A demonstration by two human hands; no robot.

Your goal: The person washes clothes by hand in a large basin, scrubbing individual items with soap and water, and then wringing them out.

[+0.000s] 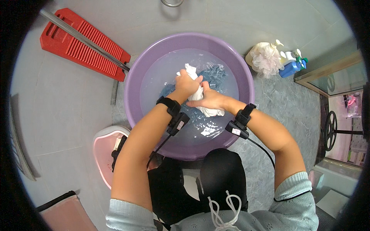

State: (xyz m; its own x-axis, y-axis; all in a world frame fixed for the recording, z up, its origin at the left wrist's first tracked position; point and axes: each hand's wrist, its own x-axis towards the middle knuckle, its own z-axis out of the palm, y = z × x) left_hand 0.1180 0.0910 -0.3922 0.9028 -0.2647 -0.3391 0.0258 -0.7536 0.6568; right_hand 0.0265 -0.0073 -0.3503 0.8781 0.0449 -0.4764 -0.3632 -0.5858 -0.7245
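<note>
Both of my hands grip a bunched white cloth (206, 107) over a purple basin (133, 82) of cloudy water. My left hand (185, 84) is closed around its upper part, and a crumpled end sticks up beyond the fingers. Lower down, my right hand (212, 96) wraps round the cloth with the thumb toward my left. The lower end hangs in loose folds close to the water. Beneath and behind it, a blue cloth (214, 77) lies partly sunk in the water. What kind of garment either cloth is, I cannot tell.
A red washboard (86, 44) leans at the far left behind a metal pole (84, 40). Pump bottles (290, 68) and a pale bath puff (268, 59) stand at the far right. Left of my knees is a pink bin (102, 150) with dark cloth. A glass-paned door (335, 79) is at the right.
</note>
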